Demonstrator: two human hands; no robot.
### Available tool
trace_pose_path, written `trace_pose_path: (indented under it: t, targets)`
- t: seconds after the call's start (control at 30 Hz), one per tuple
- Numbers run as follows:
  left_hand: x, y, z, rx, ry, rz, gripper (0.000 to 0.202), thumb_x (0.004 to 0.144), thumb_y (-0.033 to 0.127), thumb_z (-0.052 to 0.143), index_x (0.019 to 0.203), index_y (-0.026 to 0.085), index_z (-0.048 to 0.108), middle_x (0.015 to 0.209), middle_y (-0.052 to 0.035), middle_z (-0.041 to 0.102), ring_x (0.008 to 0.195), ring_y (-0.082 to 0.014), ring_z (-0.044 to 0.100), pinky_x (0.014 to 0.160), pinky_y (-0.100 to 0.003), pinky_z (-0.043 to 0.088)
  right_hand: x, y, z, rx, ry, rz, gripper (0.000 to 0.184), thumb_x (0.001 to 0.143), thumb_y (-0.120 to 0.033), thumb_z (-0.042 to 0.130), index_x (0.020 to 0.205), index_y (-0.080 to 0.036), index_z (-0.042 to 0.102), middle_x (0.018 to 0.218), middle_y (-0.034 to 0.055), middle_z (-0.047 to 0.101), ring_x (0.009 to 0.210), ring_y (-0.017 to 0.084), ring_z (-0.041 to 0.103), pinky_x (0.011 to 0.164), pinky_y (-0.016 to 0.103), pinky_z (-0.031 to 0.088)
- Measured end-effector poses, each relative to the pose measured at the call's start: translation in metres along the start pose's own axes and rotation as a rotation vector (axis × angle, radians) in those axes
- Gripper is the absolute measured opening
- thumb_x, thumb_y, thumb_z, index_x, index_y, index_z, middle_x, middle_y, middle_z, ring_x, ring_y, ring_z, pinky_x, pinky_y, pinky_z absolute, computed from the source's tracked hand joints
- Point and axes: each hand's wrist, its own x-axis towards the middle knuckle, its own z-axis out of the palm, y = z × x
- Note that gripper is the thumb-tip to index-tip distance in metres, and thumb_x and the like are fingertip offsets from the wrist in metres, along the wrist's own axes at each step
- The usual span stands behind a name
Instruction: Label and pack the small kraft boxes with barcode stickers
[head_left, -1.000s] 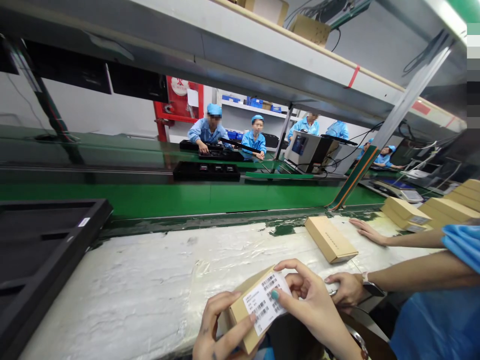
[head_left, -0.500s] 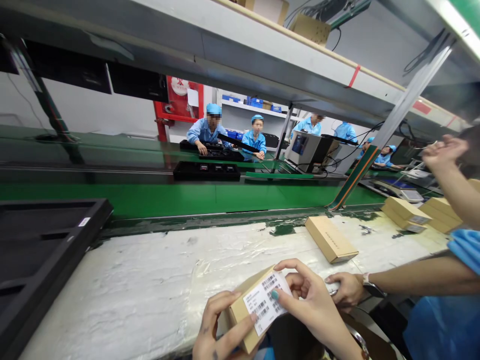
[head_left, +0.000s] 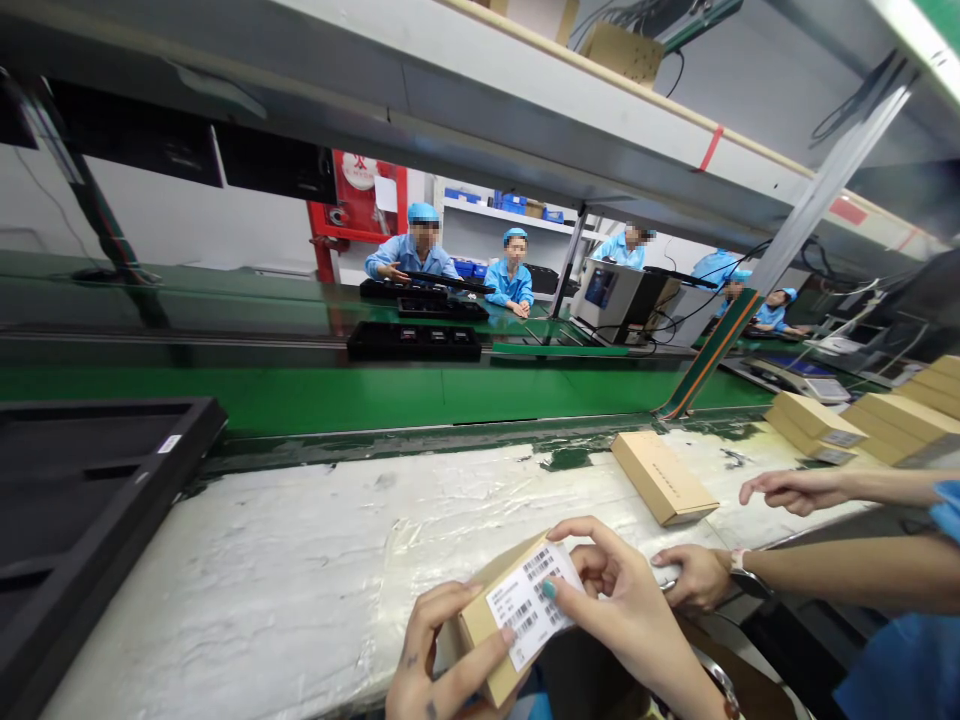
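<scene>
In the head view, the left hand (head_left: pixel 442 655) has its grip wrapped round the left end of a cardboard box (head_left: pixel 506 567), tilted above the worktop's (head_left: pixel 300 560) near edge; the right hand (head_left: pixel 622 605) grasps the box's right end, thumb on the white label (head_left: pixel 531 605); a second box (head_left: pixel 664 478) lies toward the far edge; a co-worker's hand (head_left: pixel 697 577) is just beside the right hand
</scene>
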Motion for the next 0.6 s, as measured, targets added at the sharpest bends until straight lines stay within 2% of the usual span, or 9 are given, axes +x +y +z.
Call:
trace_pose_path:
  t: [0.23, 0.4, 0.47, 0.53, 0.6]
  targets:
    - [0.003, 0.002, -0.002, -0.005, -0.012, -0.011, 0.039, 0.075, 0.005, 0.075, 0.108, 0.026, 0.069, 0.125, -0.0118, 0.052, 0.116, -0.0267, 0.055, 0.087, -0.041, 0.061, -0.002, 0.000, 0.000, -0.040, 0.006, -0.009, 0.039, 0.088, -0.041, 0.069, 0.118, -0.021, 0.054, 0.073, -0.0020, 0.062, 0.058, 0.010, 0.044, 0.053, 0.023, 0.030]
    - [0.002, 0.001, -0.004, -0.007, -0.032, 0.011, 0.038, 0.076, 0.005, 0.075, 0.108, 0.025, 0.070, 0.125, -0.0127, 0.053, 0.117, -0.0282, 0.056, 0.087, -0.043, 0.060, -0.003, 0.002, 0.001, -0.081, 0.054, -0.031, 0.043, 0.085, -0.038, 0.073, 0.121, -0.022, 0.054, 0.067, -0.0061, 0.053, 0.059, 0.010, 0.043, 0.054, 0.022, 0.031]
    - [0.001, -0.001, -0.004, 0.007, -0.029, 0.020, 0.037, 0.076, 0.006, 0.075, 0.108, 0.026, 0.071, 0.125, -0.0121, 0.054, 0.116, -0.0282, 0.057, 0.086, -0.042, 0.061, 0.004, 0.006, -0.008, 0.005, 0.035, 0.007, 0.049, 0.080, -0.040, 0.079, 0.119, -0.022, 0.055, 0.064, -0.0079, 0.048, 0.056, 0.009, 0.042, 0.052, 0.021, 0.030]
    - [0.001, -0.001, -0.003, 0.021, -0.013, 0.010, 0.037, 0.075, 0.007, 0.076, 0.106, 0.027, 0.071, 0.124, -0.0111, 0.055, 0.114, -0.0270, 0.059, 0.085, -0.040, 0.062, 0.015, 0.012, -0.026, 0.078, 0.058, 0.022, 0.053, 0.075, -0.042, 0.083, 0.116, -0.020, 0.057, 0.062, -0.0086, 0.046, 0.054, 0.009, 0.042, 0.052, 0.021, 0.030]
    - [0.003, -0.002, -0.003, 0.028, 0.021, -0.012, 0.035, 0.075, 0.008, 0.076, 0.104, 0.027, 0.071, 0.122, -0.0103, 0.056, 0.111, -0.0254, 0.061, 0.082, -0.036, 0.064, 0.023, 0.018, -0.048, 0.088, 0.192, -0.017, 0.055, 0.073, -0.045, 0.085, 0.115, -0.018, 0.061, 0.061, -0.0075, 0.048, 0.055, 0.010, 0.045, 0.053, 0.022, 0.033]
